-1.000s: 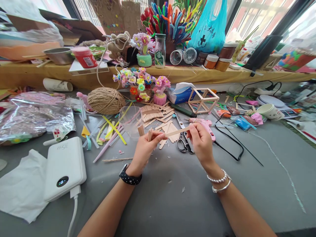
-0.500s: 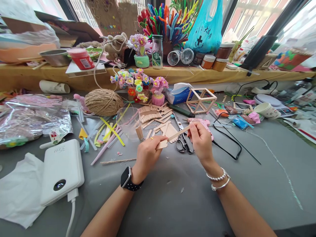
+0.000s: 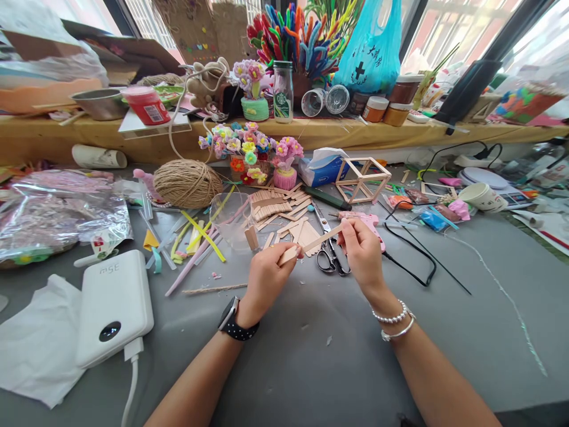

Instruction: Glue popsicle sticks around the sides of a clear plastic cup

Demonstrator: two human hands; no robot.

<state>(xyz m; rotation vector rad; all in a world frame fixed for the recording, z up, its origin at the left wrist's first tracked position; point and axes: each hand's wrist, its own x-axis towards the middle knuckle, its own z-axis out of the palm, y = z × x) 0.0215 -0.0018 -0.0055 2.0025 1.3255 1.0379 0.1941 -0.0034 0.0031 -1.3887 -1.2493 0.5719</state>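
Rolled knuckles-up since a second earlier, the left hand (image 3: 268, 273) pinched a blunt stick end (image 3: 288, 255) and met a thin wooden strip (image 3: 323, 239), held at its far end over the table (image 3: 306, 367) by the closed fingertips of the right hand (image 3: 363, 252), seemingly steadying it for close handling. Behind, a dark pot (image 3: 302, 87) bristled with pipe cleaners (image 3: 306, 50); a clear plastic tray (image 3: 227, 224) stood beside craft sticks (image 3: 270, 205), its contents unclear.

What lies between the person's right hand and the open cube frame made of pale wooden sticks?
In the head view, a pink pistol-shaped glue gun lies between the right hand and the cube frame; the hand covers part of it.
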